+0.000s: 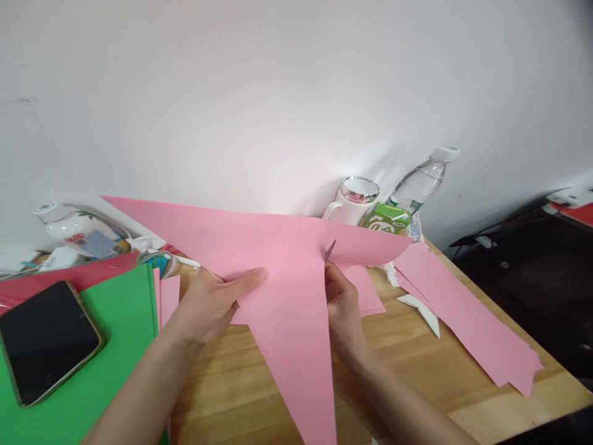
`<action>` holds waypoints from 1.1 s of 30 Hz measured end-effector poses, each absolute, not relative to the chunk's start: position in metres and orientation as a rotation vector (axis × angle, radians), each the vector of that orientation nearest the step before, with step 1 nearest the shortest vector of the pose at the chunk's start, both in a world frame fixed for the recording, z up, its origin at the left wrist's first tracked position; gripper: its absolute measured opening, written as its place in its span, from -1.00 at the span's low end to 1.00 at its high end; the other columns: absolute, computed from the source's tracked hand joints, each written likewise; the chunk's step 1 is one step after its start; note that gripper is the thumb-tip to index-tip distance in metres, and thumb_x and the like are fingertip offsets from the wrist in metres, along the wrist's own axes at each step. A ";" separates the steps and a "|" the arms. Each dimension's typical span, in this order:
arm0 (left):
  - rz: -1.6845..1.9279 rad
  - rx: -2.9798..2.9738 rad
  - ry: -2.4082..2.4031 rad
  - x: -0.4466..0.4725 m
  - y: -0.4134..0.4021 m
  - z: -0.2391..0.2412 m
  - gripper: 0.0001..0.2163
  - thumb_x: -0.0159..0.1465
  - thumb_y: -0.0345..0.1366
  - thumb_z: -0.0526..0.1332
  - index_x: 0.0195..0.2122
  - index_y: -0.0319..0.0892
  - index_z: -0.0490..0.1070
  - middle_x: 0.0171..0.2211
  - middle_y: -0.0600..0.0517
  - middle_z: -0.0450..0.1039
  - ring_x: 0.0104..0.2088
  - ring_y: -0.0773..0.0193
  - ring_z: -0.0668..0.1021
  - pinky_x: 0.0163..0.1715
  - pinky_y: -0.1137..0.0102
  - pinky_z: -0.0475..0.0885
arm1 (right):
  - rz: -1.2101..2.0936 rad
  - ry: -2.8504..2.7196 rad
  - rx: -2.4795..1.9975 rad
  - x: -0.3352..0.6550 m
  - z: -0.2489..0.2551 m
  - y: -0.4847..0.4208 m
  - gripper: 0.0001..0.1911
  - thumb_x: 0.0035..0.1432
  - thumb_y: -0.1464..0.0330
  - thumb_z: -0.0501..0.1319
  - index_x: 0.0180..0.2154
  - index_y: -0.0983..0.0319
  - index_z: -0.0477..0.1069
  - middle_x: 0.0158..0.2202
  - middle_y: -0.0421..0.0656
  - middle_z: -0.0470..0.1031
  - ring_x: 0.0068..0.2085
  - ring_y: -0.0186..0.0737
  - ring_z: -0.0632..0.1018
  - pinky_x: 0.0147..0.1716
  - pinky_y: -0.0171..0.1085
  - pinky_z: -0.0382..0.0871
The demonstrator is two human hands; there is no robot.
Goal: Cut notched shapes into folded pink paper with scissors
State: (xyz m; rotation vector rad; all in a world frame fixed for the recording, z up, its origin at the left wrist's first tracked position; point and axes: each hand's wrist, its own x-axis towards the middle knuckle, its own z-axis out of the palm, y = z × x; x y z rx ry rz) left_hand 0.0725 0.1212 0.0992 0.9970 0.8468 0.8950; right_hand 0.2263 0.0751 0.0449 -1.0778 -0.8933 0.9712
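Hands on pink sheet

L hand (pixel 208 303) pinches pink sheet (pixel 278 266), thumb on top, fingers under. The sheet is lifted over the wooden table (pixel 217 383). R hand (pixel 340 296) is curled tight round a grey blade (pixel 330 250) at the cut edge. Phone (pixel 46 340) far left, pink strip (pixel 463 309) right, bare wood btwn.

bright, even light | wall (pixel 278 93) washed out | edges bowed | soft focus

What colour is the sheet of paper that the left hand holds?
Pink. The head view shows the sheet plainly, held by the left hand.
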 end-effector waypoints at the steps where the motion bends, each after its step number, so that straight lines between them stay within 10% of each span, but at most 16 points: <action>1: 0.899 0.999 0.854 0.072 0.121 0.099 -0.87 0.03 -0.37 0.36 -0.36 -0.20 0.56 -0.37 0.00 0.61 -0.41 0.26 0.59 -0.43 0.47 0.51 | 0.976 -0.893 -1.079 0.226 0.045 0.075 -0.67 -0.17 0.49 0.32 -0.26 0.21 0.38 -0.29 -0.16 0.52 -0.29 -0.20 0.49 -0.38 -0.28 0.39; 33: 0.922 1.019 0.880 0.072 0.120 0.101 -0.83 0.01 -0.36 0.37 -0.33 -0.18 0.55 -0.31 -0.02 0.60 -0.35 0.22 0.60 -0.34 0.42 0.51 | 0.934 -0.932 -1.151 0.228 0.047 0.074 -0.75 -0.17 0.46 0.29 -0.34 0.20 0.38 -0.38 -0.21 0.50 -0.37 -0.25 0.48 -0.45 -0.32 0.34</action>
